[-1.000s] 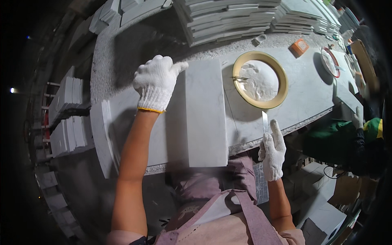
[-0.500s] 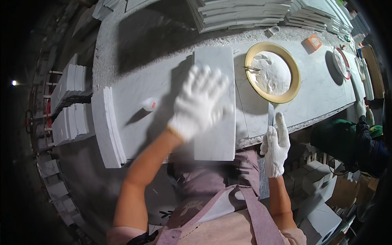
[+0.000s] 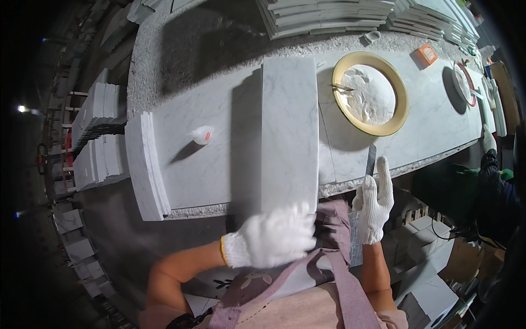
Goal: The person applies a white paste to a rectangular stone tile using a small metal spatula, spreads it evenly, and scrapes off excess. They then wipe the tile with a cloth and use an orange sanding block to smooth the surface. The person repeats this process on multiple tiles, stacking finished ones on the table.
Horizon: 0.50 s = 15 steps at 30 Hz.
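Observation:
A long pale marble slab lies lengthwise in front of me on the marble-topped bench. My left hand, in a white knit glove, is at the slab's near end; motion smears its fingers. My gloved right hand is off the bench's front edge, closed around a narrow metal scraper. The scraper's grey blade points up and away from me, and its handle is hidden in the glove. Beyond it sits a yellow-rimmed bowl of white powder or paste, with a thin metal tool across its left rim.
A small white squeeze bottle stands left of the slab, with stacked tiles farther left. More tile stacks line the back. An orange box and a red-rimmed bowl are at right. A co-worker's gloved hand shows at far right.
My left hand has swept from the middle of the slab toward me to its near end. The right hand still holds the scraper, and its blade has turned slightly.

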Tool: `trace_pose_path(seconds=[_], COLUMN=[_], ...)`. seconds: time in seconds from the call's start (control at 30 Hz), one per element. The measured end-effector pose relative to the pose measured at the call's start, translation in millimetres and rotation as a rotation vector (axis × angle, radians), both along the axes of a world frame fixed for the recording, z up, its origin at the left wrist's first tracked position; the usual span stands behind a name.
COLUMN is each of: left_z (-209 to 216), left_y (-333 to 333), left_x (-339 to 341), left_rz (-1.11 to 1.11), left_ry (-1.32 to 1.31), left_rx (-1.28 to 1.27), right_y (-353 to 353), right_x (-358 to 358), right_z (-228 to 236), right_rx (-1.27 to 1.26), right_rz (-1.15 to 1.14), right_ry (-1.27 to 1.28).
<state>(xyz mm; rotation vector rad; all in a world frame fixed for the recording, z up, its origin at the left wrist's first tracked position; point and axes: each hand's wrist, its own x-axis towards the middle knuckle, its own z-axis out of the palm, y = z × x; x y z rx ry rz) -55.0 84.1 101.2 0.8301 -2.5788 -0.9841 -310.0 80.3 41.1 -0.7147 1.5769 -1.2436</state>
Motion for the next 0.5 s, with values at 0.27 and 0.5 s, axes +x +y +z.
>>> trace_pose_path(seconds=[0.27,0.5], left_z=[-15,-52], left_y=[-41,-143], left_x=[15,4], left_rz=[0.431,0.580], left_ry=[-0.045,-0.196], left_rx=[-0.462,-0.731], right_y=[-11,-3], right_x=[15,23], right_z=[1,7], right_rx=[-0.070,-0.020], right_rz=[0.113,0.096], right_ry=[0.114,0.073])
